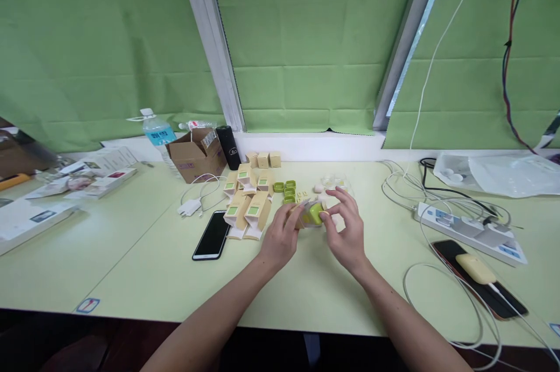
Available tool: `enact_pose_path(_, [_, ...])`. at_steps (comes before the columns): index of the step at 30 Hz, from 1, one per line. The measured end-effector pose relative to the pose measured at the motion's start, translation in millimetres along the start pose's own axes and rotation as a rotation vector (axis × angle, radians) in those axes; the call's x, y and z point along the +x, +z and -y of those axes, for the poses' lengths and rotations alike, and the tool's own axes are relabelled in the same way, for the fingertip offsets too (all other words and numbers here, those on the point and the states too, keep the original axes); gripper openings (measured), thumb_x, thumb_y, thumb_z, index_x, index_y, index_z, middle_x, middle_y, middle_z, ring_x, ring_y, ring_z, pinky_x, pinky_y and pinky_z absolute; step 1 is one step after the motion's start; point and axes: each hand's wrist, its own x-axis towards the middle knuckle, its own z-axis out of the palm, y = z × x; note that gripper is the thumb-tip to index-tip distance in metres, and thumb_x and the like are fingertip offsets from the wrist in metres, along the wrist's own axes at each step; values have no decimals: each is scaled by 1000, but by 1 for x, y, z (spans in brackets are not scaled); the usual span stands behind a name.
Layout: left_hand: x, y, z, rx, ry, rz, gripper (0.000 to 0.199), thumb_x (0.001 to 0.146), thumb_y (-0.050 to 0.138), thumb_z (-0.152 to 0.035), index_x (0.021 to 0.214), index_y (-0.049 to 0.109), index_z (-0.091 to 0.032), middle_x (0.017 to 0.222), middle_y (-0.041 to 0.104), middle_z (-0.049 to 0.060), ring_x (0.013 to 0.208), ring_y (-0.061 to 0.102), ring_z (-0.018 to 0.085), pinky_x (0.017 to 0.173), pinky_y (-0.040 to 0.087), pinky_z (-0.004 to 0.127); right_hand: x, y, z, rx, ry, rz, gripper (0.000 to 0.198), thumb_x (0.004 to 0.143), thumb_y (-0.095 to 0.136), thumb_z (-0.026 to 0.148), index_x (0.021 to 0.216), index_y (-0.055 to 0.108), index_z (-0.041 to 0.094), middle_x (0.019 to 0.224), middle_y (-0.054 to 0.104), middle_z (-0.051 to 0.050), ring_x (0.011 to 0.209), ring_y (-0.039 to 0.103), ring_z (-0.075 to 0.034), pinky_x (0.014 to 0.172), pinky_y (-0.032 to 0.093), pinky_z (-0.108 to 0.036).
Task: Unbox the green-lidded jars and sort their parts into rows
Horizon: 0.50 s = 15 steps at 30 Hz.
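Note:
My left hand (279, 239) grips a small beige cardboard box (301, 221), mostly covered by the fingers. At the box's right end, my right hand (347, 233) pinches a rounded light-green piece (314, 214) between thumb and index finger, its other fingers raised. How far the green piece sits inside the box cannot be made out. Just beyond the hands lie several small green square cups (289, 185) and tiny yellowish pieces (301, 194). Left of them stand and lie several beige boxes (258, 207) with green label squares and open flaps. A clear plastic tray (339, 181) is behind my right hand.
Left of the boxes are a black phone (212, 236), a white charger (189, 207), a brown carton (198, 156), a black cylinder (228, 147) and a water bottle (158, 134). To the right are a power strip (470, 232), loose cables and another phone (481, 284).

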Motion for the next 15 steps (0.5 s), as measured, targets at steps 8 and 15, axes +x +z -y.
enact_pose_path(8, [0,-4,17,-46,-203,-68,65,91,54,-7,150,36,-26,139,53,15,135,52,31,110,49,55,16,-28,-9,347,348,-21,23,96,62,44,86,52,25,105,77,-10,102,72,-26,84,58,-43])
enact_pose_path(15, [6,-6,13,-504,-474,-153,60,95,63,-32,149,36,-27,148,47,16,136,51,28,95,60,41,3,-15,-16,-24,350,564,14,92,55,24,78,53,24,92,76,-6,79,71,-22,70,53,-35])
